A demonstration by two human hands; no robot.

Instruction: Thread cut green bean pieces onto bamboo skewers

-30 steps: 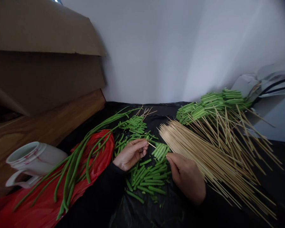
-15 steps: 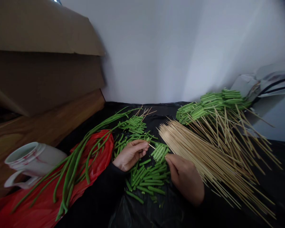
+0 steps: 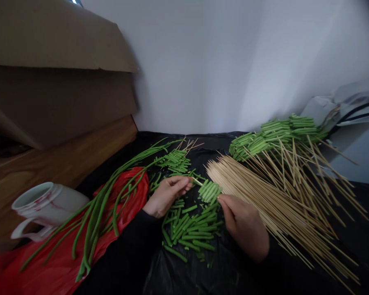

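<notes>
My right hand [image 3: 243, 223] is closed round a bamboo skewer that carries a row of short green bean pieces [image 3: 209, 191]. The skewer's point sticks out to the left of that row. My left hand [image 3: 167, 195] pinches at that point with thumb and fingers; I cannot make out whether a bean piece is between them. Beneath both hands lies a loose heap of cut bean pieces [image 3: 189, 229] on black plastic sheeting [image 3: 203, 274].
A bundle of bare bamboo skewers [image 3: 273, 200] fans to the right. Finished bean skewers [image 3: 273, 133] pile at the back right, a few more [image 3: 175, 159] at centre back. Long uncut beans [image 3: 101, 205] lie over a red bag [image 3: 49, 266]. A white jug [image 3: 41, 205] and cardboard boxes [image 3: 55, 61] stand left.
Both hands and the loaded skewer shifted slightly up and away; the left hand's fingers moved closer to the skewer's point.
</notes>
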